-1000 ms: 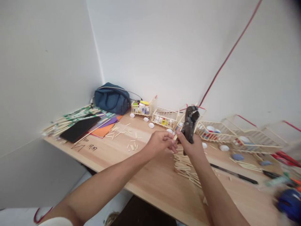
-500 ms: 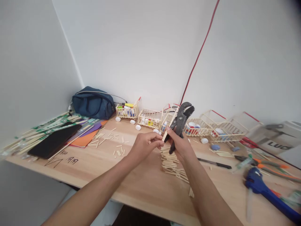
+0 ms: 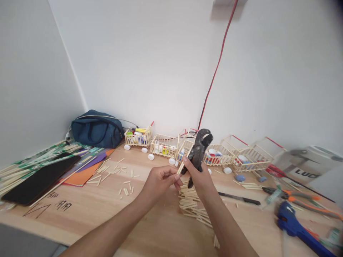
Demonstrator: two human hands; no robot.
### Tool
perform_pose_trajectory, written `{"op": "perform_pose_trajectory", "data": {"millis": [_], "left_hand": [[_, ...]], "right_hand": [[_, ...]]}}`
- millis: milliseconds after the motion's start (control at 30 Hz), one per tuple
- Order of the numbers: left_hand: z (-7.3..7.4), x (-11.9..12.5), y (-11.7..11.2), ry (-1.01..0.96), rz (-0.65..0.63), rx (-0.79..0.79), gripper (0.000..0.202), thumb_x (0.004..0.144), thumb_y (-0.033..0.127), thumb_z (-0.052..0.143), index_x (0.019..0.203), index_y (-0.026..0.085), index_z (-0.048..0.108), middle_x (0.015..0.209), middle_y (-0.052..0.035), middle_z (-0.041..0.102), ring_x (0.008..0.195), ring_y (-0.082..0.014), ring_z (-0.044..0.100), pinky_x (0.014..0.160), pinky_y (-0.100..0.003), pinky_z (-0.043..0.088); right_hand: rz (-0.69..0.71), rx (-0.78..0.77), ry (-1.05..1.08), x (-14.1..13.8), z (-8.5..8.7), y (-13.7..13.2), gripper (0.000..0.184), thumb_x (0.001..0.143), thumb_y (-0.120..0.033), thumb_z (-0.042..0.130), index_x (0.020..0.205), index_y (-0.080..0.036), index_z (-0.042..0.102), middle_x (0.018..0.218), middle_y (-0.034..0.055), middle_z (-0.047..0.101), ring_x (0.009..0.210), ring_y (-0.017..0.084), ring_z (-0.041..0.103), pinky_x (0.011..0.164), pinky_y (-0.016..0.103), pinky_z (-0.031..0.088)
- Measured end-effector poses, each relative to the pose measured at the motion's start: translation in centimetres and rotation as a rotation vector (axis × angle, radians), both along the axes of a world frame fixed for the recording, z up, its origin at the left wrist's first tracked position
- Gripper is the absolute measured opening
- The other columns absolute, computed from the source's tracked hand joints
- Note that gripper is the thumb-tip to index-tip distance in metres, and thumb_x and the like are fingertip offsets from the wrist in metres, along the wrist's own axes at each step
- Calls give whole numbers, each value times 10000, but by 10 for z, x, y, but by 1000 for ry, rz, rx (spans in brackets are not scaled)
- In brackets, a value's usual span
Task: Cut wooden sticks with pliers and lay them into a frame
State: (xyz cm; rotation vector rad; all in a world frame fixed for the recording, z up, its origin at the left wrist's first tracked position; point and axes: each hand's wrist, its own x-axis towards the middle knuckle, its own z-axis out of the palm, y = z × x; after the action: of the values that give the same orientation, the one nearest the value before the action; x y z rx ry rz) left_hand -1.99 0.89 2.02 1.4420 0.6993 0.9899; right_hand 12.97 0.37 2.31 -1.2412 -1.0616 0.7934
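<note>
A thin, pale wooden stick [image 3: 180, 168] is held above the light wooden surface [image 3: 160, 228], well in from its front edge, its lower end pinched between the thumb and fingers of the left hand [image 3: 162, 179]. The right hand [image 3: 199, 178] is wrapped around a black metal plier-like tool [image 3: 198, 150] with a curved head, just beside the stick. Good handling here would likely mean steadying the stick close to the tool and keeping fingertips clear of that head. Below lies a loose heap of short pale sticks [image 3: 190, 203]; small stick-built carts [image 3: 163, 152] line the back edge
</note>
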Motion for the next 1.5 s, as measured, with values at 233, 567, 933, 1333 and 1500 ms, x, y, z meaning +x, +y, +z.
{"op": "perform_pose_trajectory", "data": {"millis": [233,567,933,1333,1500], "left_hand": [[3,-2,2,-46,-92,-156,375,709,476,742,725,114,648,647,-55,697,558,-127,633,605,-238,493],[6,-4,-1,27,-56,25,204,804,313,653,712,131,659,669,-25,690,596,-113,624,650,-227,490],[6,-3,-11,75,85,237,233,869,303,591,713,151,676,677,-14,688,638,-119,629,677,-219,484],[1,-2,0,-109,-166,-160,370,761,472,708,784,106,661,688,-61,701,595,-128,646,637,-241,505],[4,-4,-1,-85,-125,-133,338,772,444,699,749,110,653,641,-50,685,578,-125,627,631,-247,508]], "right_hand": [[-5,35,-96,-1,4,-2,417,723,-580,675,634,-182,587,567,-14,565,575,132,523,562,244,424],[55,-1,122,0,-5,2,414,674,-565,733,672,-179,584,578,-17,592,517,117,525,491,236,412],[145,11,273,-3,5,-3,376,658,-480,782,687,-184,551,588,-39,566,558,107,534,566,237,452],[86,44,-6,6,7,-4,372,728,-529,699,667,-183,577,566,-21,585,523,109,518,507,228,405],[78,20,5,4,4,-3,391,707,-550,708,675,-184,575,582,-14,597,520,117,528,461,226,379]]}}
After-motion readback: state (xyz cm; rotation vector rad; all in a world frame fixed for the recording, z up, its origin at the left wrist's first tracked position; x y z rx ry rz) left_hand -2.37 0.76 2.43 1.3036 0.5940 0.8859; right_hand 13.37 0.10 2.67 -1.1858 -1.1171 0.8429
